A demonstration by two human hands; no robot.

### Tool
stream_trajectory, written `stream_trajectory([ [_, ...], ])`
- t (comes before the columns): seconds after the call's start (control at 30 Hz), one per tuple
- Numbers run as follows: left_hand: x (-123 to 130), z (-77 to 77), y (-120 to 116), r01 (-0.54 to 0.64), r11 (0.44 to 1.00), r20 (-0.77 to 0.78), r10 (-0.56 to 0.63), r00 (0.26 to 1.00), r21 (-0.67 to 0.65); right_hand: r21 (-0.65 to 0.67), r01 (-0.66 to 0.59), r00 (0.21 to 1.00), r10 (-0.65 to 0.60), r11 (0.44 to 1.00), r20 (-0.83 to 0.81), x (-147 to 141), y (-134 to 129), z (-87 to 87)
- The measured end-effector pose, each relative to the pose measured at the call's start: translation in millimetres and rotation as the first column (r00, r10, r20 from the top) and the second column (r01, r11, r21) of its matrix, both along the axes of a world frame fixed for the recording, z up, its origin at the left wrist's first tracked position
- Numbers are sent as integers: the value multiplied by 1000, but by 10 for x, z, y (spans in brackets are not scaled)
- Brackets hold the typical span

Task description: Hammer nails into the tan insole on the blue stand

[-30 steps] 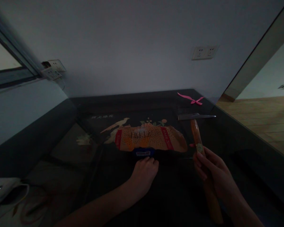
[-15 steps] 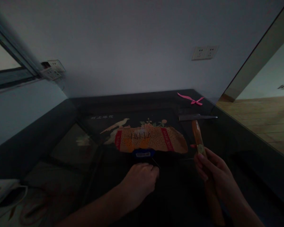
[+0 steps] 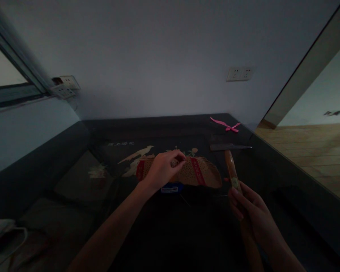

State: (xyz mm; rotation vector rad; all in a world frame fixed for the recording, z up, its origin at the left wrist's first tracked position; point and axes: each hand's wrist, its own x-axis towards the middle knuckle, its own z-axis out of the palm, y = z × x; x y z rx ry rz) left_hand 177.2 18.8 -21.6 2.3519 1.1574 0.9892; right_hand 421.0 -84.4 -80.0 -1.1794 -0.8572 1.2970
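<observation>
My right hand is closed round the wooden handle of a hammer, its dark metal head raised at the top. My left hand hovers over a tan printed bag with red bands, thumb and fingers pinched together. Whatever sits between those fingertips, if anything, is too small to make out. A blue packet with a pale label lies at the bag's near edge. Close by, a thin line like a nail or needle shows faintly on the dark tabletop.
A pink ribbon rests near the table's far right corner. Wall sockets are fixed above the table, with more sockets at left. A white device with a cable stands at the lower left. Wooden floor lies to the right.
My left hand has moved up and forward, from in front of the blue packet to over the bag, fingers now pinched. My right hand keeps the hammer; the view has shifted slightly.
</observation>
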Motion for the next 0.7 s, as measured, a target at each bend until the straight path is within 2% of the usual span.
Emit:
stream_trajectory([
  [0.13, -85, -10, 14, -49, 999, -80, 50, 996, 16, -9, -5, 1000, 4, 1000, -6, -3, 4, -11],
  [0.3, -113, 29, 23, -14, 1000, -108, 11, 994, -27, -25, 7, 1000, -7, 1000, 13, -8, -4, -2],
  [0.7, -195, -43, 62, 6, 999, -153, -14, 988, -50, -6, 23, 999, -23, 1000, 46, -19, 12, -30],
])
